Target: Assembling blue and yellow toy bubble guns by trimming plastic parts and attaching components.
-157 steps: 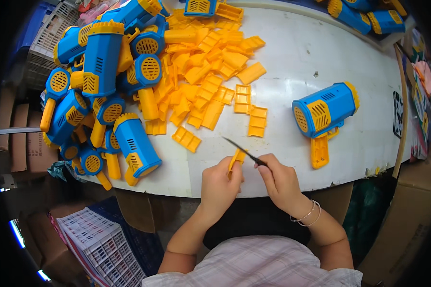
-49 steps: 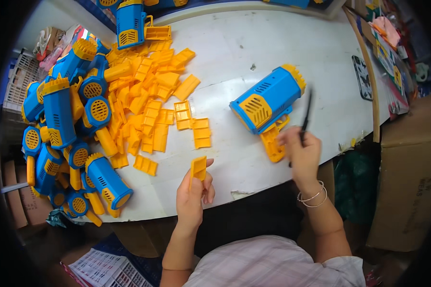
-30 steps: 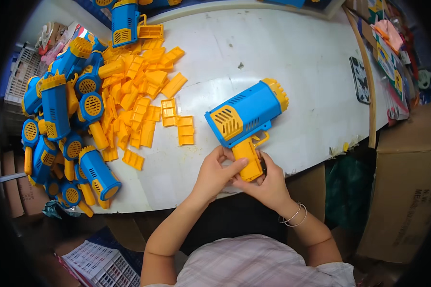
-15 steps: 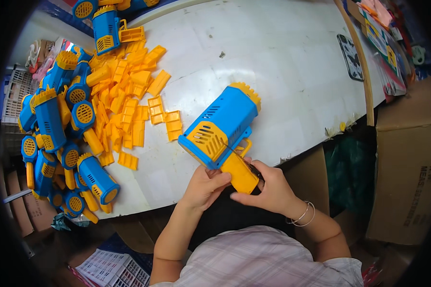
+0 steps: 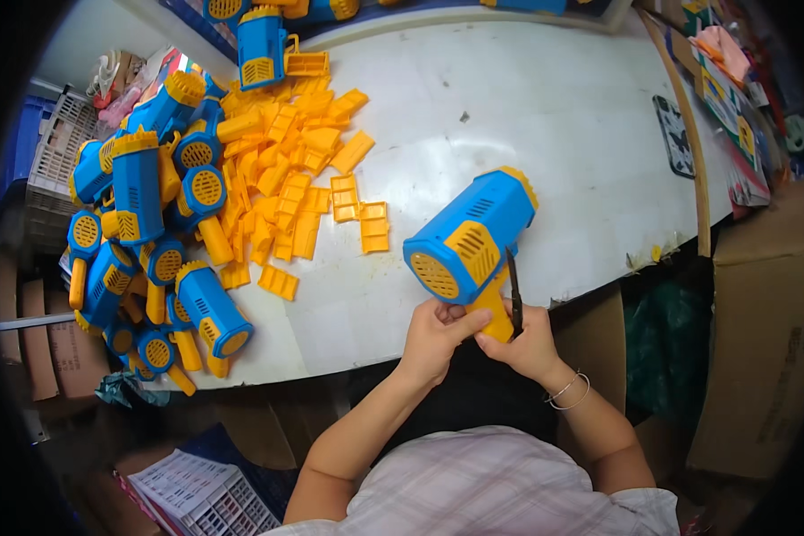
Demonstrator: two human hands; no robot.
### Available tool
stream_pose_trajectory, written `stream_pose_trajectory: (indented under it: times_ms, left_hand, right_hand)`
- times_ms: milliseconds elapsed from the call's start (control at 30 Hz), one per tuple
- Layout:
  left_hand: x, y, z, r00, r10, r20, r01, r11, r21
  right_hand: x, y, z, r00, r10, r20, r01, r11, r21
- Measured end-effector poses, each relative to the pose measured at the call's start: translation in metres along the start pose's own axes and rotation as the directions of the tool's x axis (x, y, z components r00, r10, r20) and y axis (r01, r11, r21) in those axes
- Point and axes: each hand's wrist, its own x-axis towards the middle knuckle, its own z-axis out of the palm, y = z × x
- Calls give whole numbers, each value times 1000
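A blue and yellow toy bubble gun [image 5: 496,213] is held up at the table's front edge, its round yellow grille turned toward the lower left. My left hand [image 5: 439,338] is closed on the lower end of its yellow handle, thumb laid across it. My right hand [image 5: 532,347] grips the same handle from the other side. A thin black tool [image 5: 515,290] sticks up out of my right hand alongside the handle; its exact kind I cannot make out. Fingers behind the handle are hidden.
A heap of similar toy guns [image 5: 138,201] lies along the table's left end. Beside it spreads a pile of loose yellow plastic covers [image 5: 281,192]. A phone [image 5: 674,136] rests near the right edge. Cardboard boxes [image 5: 759,339] stand at the right, and a white plastic crate [image 5: 228,509] lower left.
The view has shifted left. In my hands the toy gun has tilted, showing its round grille. The black tool now stands out more upright beside the handle.
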Motion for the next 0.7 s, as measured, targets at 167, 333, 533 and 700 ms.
stream_pose_trajectory:
  times_ms: [167, 333, 533, 700]
  left_hand:
    - [-10, -2, -18, 988, 73, 133, -27, 948, -317]
    - [-20, 18, -28, 959, 183, 218, -113, 947, -300]
    - [-44, 57, -50, 967, 225, 121, -209, 969, -131]
    - [-85, 167, -93, 597, 769, -229, -411, 539, 735]
  right_hand:
    - [-4, -18, 14, 991, 111, 75, -118, 988, 96]
    - [-8, -22, 5, 991, 67, 116, -88, 979, 183]
    - [-10, -15, -8, 992, 18, -126, 17, 962, 274]
    - [6, -5, -20, 981, 85, -175, -61, 989, 138]
